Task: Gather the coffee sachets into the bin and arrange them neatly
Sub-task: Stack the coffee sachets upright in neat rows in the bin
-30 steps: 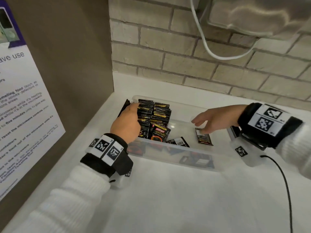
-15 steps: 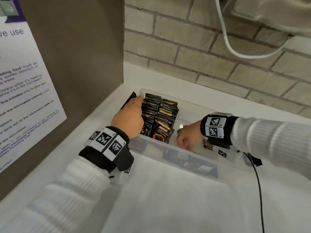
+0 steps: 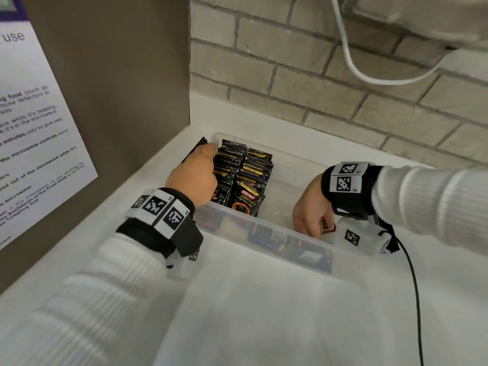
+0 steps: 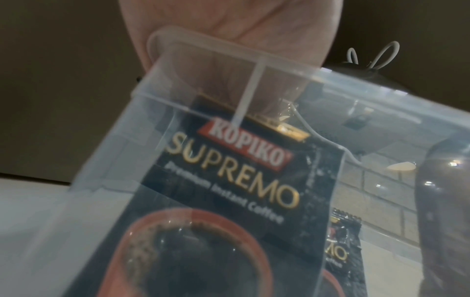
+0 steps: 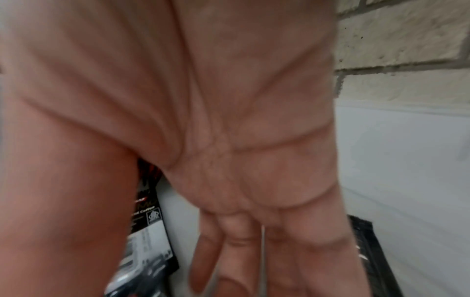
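Since one second ago, your right hand (image 3: 313, 207) has dropped into the clear plastic bin (image 3: 290, 165) by its near wall, fingers curled round a loose black coffee sachet (image 3: 325, 224) there. To its left, the upright black sachet rows (image 3: 243, 175) run near to far, your left hand (image 3: 192, 178) against their left side; how its fingers lie is hidden.

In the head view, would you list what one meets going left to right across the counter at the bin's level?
Wall poster → left hand → upright stack of coffee sachets → bare stretch of the clear bin → right hand, which reaches down at a loose sachet → black cable.
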`<state>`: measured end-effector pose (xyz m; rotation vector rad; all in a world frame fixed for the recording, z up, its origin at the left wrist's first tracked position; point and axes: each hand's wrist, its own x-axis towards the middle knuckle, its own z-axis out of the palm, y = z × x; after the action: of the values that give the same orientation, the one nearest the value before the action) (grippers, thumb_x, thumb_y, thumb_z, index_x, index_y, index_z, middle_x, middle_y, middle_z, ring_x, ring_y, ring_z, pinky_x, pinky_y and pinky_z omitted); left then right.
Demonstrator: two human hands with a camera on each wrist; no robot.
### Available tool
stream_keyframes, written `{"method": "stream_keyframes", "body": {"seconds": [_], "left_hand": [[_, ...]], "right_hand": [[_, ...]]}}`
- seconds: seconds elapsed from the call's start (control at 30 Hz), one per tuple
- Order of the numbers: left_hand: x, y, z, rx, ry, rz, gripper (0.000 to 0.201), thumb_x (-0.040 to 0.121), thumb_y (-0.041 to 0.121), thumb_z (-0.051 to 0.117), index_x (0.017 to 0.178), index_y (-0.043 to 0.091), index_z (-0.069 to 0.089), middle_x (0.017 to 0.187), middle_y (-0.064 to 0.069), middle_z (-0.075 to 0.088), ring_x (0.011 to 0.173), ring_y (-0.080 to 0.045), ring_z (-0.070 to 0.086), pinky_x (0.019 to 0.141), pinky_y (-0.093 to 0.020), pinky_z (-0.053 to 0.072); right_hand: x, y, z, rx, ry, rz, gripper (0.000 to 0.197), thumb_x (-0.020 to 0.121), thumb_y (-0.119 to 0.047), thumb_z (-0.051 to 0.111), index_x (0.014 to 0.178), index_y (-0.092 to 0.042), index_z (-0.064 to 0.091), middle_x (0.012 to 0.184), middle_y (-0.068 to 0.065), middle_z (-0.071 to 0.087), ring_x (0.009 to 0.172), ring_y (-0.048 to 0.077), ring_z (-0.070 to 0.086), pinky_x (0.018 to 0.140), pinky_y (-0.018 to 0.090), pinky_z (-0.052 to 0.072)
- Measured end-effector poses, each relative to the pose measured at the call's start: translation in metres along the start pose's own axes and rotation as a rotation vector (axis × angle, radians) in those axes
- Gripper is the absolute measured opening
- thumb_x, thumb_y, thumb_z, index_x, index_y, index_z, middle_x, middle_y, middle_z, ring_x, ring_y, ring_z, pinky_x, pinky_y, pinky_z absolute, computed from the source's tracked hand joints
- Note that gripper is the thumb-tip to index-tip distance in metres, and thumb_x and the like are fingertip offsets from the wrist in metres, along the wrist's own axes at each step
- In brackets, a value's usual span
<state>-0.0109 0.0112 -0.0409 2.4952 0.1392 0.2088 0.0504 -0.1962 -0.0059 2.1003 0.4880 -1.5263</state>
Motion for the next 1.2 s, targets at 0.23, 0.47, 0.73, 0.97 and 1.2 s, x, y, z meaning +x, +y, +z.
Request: {"method": "stream_keyframes", "body": {"seconds": [0.23,0.47,0.73,0.97,1.2], "left_hand": [[0.000,0.001,0.000,0.014,0.007,-0.001,0.067,0.083,-0.007,0.037,0.146,0.014,0.024,0.147,-0.010,0.034,0.130,-0.028,0.039,0.106,-0.043,0.035],[0.000,0.000,0.000,0.019,-0.002,0.004,0.069,0.083,-0.007,0.037,0.147,0.014,0.022,0.146,-0.010,0.035,0.130,-0.028,0.040,0.107,-0.044,0.036],[0.000,-0.001,0.000,0.017,0.007,0.013,0.069,0.083,-0.008,0.037,0.147,0.015,0.022,0.146,-0.009,0.035,0.130,-0.027,0.040,0.106,-0.041,0.037],[0.000,0.000,0.000,0.024,0.013,0.012,0.068,0.084,-0.007,0.037,0.146,0.015,0.023,0.145,-0.009,0.036,0.128,-0.027,0.042,0.103,-0.041,0.039],[0.000,-0.001,0.000,0.025,0.021,0.020,0.066,0.083,-0.006,0.038,0.145,0.014,0.026,0.145,-0.009,0.037,0.126,-0.027,0.043,0.102,-0.040,0.039]], "right_hand": [[-0.010,0.000,0.004,0.349,0.001,-0.151,0.004,0.094,-0.016,0.052,0.097,-0.014,0.054,0.091,0.006,0.057,0.082,0.022,0.056,0.095,0.049,0.043],[-0.012,-0.016,0.003,0.196,0.193,-0.188,0.028,0.088,-0.012,0.062,0.113,-0.004,0.051,0.105,0.025,0.063,0.083,0.032,0.063,0.063,0.028,0.058],[0.002,-0.026,0.000,0.240,0.339,-0.130,0.068,0.086,-0.004,0.060,0.143,-0.014,0.024,0.119,0.018,0.048,0.075,0.029,0.062,0.079,0.036,0.055],[-0.007,-0.022,-0.006,0.471,0.051,-0.172,0.028,0.093,-0.015,0.053,0.121,-0.015,0.050,0.116,0.011,0.048,0.108,0.031,0.049,0.087,0.047,0.049],[0.005,-0.020,-0.001,0.379,0.098,-0.170,0.036,0.084,0.012,0.058,0.105,-0.014,0.045,0.099,0.005,0.053,0.093,0.024,0.056,0.080,0.047,0.051]]}}
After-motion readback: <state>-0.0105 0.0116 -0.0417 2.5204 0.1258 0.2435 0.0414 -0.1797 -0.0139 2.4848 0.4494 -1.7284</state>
